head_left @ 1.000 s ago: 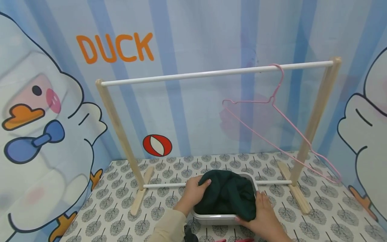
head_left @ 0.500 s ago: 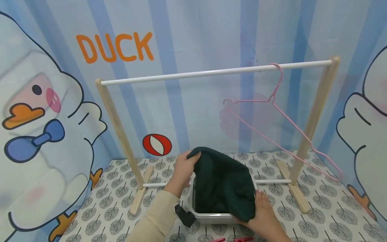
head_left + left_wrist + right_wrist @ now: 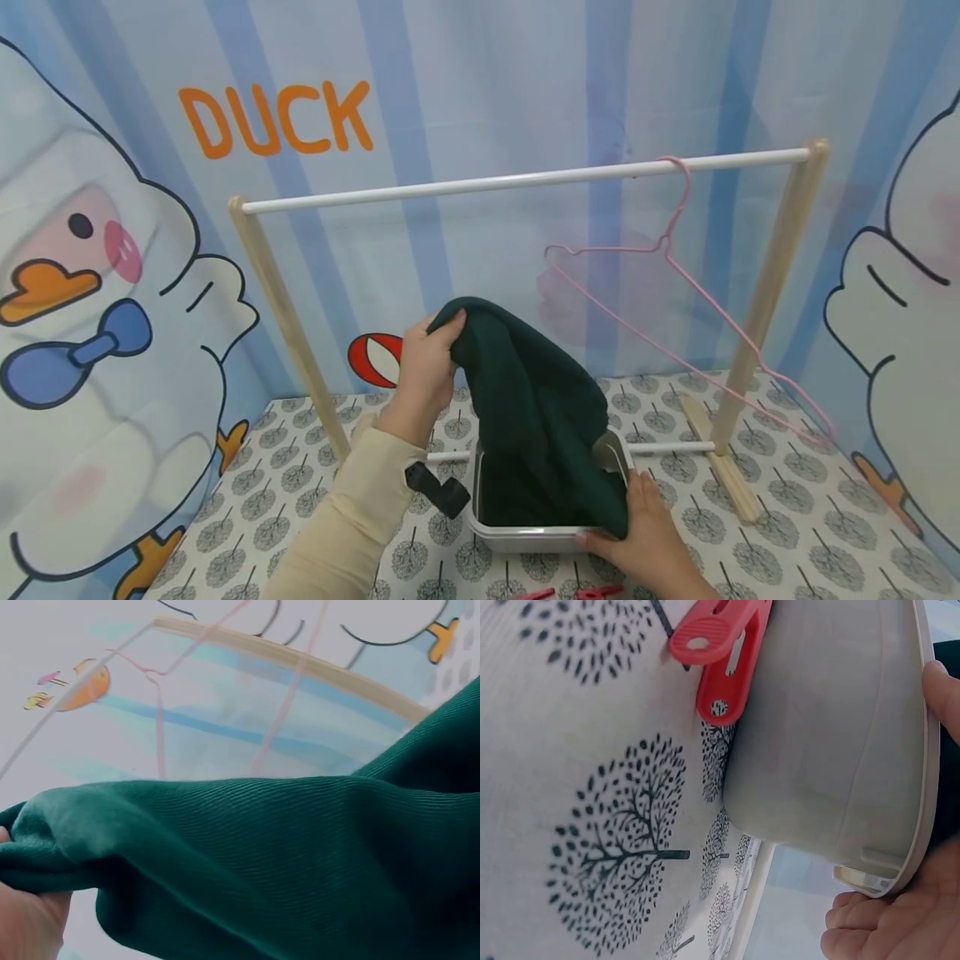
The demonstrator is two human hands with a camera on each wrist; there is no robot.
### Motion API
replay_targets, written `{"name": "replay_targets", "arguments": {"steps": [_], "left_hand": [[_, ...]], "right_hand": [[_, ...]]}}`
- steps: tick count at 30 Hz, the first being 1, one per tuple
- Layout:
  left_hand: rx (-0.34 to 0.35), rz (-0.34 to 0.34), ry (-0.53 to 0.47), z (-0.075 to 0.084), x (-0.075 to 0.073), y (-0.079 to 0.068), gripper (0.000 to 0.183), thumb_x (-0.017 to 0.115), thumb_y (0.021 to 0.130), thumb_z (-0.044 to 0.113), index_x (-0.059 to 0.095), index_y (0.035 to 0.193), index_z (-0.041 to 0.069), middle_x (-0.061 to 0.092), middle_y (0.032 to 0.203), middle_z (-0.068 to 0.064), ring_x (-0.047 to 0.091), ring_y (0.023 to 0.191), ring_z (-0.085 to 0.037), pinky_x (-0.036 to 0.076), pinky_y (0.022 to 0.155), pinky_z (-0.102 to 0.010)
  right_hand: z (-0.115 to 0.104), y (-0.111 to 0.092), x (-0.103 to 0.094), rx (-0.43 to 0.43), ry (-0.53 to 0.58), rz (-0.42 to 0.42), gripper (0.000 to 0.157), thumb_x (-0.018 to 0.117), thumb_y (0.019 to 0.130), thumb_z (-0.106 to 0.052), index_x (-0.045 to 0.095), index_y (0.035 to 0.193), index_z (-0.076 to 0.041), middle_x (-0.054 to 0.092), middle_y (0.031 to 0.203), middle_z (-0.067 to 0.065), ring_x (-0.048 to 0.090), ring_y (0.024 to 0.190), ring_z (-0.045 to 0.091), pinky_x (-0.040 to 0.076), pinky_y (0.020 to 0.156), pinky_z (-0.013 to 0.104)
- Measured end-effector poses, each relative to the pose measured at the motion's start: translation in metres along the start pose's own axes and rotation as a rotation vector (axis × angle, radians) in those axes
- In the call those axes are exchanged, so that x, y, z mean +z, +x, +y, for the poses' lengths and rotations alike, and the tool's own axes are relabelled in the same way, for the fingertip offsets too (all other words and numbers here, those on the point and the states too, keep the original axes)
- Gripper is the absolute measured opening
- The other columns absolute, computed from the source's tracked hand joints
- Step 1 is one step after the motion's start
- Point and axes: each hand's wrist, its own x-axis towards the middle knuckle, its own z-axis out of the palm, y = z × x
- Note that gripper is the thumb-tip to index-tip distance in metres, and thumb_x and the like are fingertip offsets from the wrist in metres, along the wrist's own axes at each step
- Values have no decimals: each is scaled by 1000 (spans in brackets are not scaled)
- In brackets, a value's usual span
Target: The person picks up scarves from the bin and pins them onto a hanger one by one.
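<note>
My left hand [image 3: 429,367] pinches the upper edge of a dark green cloth [image 3: 525,400], raised above a light grey plastic bin [image 3: 525,542]. The cloth's lower part hangs into the bin, and a fold lies over its front right corner. Close up in the left wrist view, the cloth [image 3: 240,847] shows a fine ribbed weave and bunches at the fingers. My right hand [image 3: 648,537] grips the bin's front right corner, thumb at the front rim and fingers along the right side. In the right wrist view, that hand [image 3: 900,922] is by the bin's small side handle [image 3: 862,879].
Behind the bin stands a wooden drying rack with a white top bar [image 3: 487,183]. A pink wire hanger [image 3: 667,246] hangs from it at the right. Red clothes pegs [image 3: 600,592] lie in front of the bin on the tree-patterned tablecloth [image 3: 247,533]. A striped curtain [image 3: 495,92] backs everything.
My left hand has risen up and to the left, pulling the cloth partly out of the bin and stretching it. More of the bin's inside shows at the right. The right hand has stayed put.
</note>
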Motion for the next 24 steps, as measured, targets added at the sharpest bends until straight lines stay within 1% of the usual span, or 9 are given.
{"name": "replay_targets", "arguments": {"steps": [5,10,12,14,16,18,21,23,24], "left_hand": [[81,28,-61,19,3,3,19,52,96,14,58,78,8,54,79,-2,54,80,-14,44,71,-26],[84,45,-85,24,4,0,24,53,95,12,58,72,10,54,76,-2,54,79,-14,44,71,-26],[73,41,-73,22,4,-1,25,52,95,12,57,71,10,54,76,-2,54,80,-14,44,71,-27],[57,36,-55,19,3,-3,26,52,95,12,56,70,9,53,78,-3,53,82,-15,43,73,-27],[47,30,-44,17,2,-4,26,51,96,12,54,70,8,52,78,-3,52,83,-16,42,74,-28],[47,20,-38,15,1,-5,25,51,96,12,53,72,8,52,78,-4,52,85,-16,42,75,-29],[58,3,-39,15,2,-6,22,50,96,12,55,75,8,53,81,-4,53,86,-17,42,76,-30],[66,-9,-35,15,2,-7,21,50,96,12,56,76,8,53,81,-4,53,87,-17,43,76,-30],[69,-15,-31,16,3,-7,22,50,96,12,57,76,8,53,81,-4,53,87,-17,43,76,-30]], "right_hand": [[2,2,0,5,-5,-10,127,68,66,-68,11,140,17,9,144,40,10,132,54,20,101,66],[0,-2,-3,-28,-57,20,127,67,65,-69,12,139,18,10,143,41,10,132,55,18,102,65],[-7,-9,-12,-54,-80,29,127,66,66,-70,12,140,18,9,144,40,10,132,55,17,103,65],[-20,-21,-30,-103,-99,62,122,64,69,-69,12,142,14,8,146,37,10,133,53,18,102,66],[-35,-34,-55,-181,-118,161,112,62,74,-64,15,144,8,11,149,31,14,134,50,21,100,66],[-49,-45,-84,-293,-135,331,98,61,81,-57,18,146,2,13,151,25,17,135,46,24,99,66],[-55,-44,-123,-513,-180,736,81,50,89,-55,30,142,3,27,147,23,29,132,45,28,100,62],[-51,-36,-146,-578,-220,934,79,39,92,-59,38,137,6,35,142,25,36,126,47,32,97,61],[-48,-31,-155,-591,-233,999,80,34,93,-59,41,134,9,39,138,27,40,123,48,34,97,60]]}}
